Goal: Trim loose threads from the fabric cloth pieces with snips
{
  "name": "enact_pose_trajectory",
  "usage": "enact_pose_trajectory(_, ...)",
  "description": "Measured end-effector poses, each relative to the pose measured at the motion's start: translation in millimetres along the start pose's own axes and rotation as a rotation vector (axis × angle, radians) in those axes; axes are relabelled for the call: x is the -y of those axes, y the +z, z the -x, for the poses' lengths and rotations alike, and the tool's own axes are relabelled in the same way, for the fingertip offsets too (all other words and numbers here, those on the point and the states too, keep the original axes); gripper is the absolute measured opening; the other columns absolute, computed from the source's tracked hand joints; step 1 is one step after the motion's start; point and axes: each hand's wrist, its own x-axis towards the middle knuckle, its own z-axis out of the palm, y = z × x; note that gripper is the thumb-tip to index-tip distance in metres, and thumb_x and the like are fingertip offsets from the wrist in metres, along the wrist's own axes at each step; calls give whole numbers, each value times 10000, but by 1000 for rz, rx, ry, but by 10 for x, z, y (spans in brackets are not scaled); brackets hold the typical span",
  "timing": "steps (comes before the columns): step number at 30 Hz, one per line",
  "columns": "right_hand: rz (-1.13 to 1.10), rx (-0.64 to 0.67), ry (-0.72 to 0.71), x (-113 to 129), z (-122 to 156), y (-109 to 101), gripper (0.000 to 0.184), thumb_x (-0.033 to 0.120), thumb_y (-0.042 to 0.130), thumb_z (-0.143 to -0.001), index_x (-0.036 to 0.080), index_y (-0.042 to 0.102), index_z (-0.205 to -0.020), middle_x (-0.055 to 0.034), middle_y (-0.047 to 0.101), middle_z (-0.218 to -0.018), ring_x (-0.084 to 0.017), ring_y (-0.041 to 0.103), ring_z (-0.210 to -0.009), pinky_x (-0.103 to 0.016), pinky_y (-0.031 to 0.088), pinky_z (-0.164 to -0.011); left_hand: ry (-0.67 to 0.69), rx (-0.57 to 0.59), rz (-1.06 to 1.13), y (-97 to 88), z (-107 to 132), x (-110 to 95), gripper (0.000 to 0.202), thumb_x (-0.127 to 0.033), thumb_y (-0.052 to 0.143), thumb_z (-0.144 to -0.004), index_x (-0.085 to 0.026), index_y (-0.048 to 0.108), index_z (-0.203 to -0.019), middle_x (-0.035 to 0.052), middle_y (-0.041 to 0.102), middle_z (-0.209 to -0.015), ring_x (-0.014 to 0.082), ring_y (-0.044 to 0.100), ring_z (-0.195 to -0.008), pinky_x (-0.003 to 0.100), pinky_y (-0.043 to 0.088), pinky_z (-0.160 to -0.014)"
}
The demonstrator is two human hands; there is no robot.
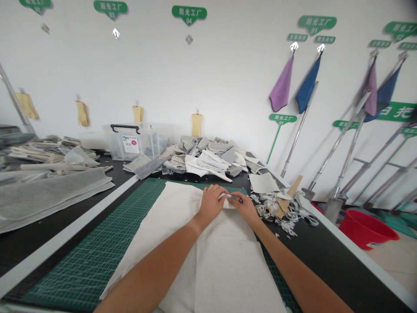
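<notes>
Fabric workshop, green cutting mat (107, 243), heaped cloth scraps (208, 160), wall signs (189, 14)

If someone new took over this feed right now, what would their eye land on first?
Probably the large white cloth spread over the green mat, where the left hand and right hand meet near its far edge. Next, likely the red bucket beyond the table's right edge, then the purple cloth and blue cloth hanging on the wall, upper right.
</notes>
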Motion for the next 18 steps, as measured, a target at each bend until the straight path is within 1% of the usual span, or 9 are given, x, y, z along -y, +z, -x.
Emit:
enact_pose_trajectory(3, 14, -14, 4, 8, 8, 3, 436, 604, 636, -826, 194, 717, -949, 32, 457, -617, -136, 388, -581, -258, 288, -552, 5, 12, 0, 15, 6, 14, 135, -239, 579, -934, -266, 669, -1031, 27, 671, -1058, 232, 535, -1047, 375, 352, -906)
enact_pose_trajectory(6, 37, -62, 0, -8, 10, 3, 444, 615, 632, -821, 195, 715, -939, 29, 464, -613, -146, 406, -586, -264, 308, -561, 0, 46, 6, 56, 20, 48, 163, -292, 574, -943, -269, 687, -1059, 39, 677, -1050, 238, 544, -1041, 375, 347, -897)
enact_pose_trajectory(9, 54, -86, -9, -34, 6, 1, 431, 609, 641, -813, 207, 706, -956, 36, 463, -605, -150, 413, -585, -266, 330, -579, -42, 90, 16, 96, 25, 85, 220, -374, 536, -968, -249, 716, -955, 46, 693, -957, 231, 567, -961, 357, 351, -843)
enact_pose_trajectory(11, 53, -86, -11, -39, 4, 1, 422, 603, 638, -817, 210, 704, -955, 38, 462, -601, -150, 409, -584, -268, 335, -590, -66, 109, 26, 107, 22, 102, 291, -393, 489, -991, -241, 716, -892, 40, 700, -900, 222, 576, -912, 342, 350, -812)
enact_pose_trajectory(12, 49, -81, -8, -35, 4, 0, 422, 604, 635, -820, 208, 705, -947, 37, 465, -601, -150, 407, -584, -269, 335, -593, -69, 112, 31, 107, 20, 107, 301, -389, 474, -998, -243, 713, -889, 34, 703, -887, 218, 579, -900, 336, 349, -804)
enact_pose_trajectory(14, 29, -61, 2, -17, 7, -2, 433, 614, 620, -832, 202, 709, -931, 25, 497, -620, -153, 421, -601, -273, 340, -604, -61, 105, 35, 100, 18, 110, 267, -372, 478, -999, -256, 708, -930, 21, 709, -901, 214, 581, -905, 331, 347, -805)
enact_pose_trajectory(18, -41, -22, 8, 46, 22, -11, 477, 645, 568, -866, 192, 711, -913, -16, 619, -746, -171, 487, -678, -283, 379, -652, -31, 85, -2, 84, 28, 98, 202, -336, 514, -985, -267, 701, -1017, 25, 707, -977, 220, 570, -954, 347, 341, -851)
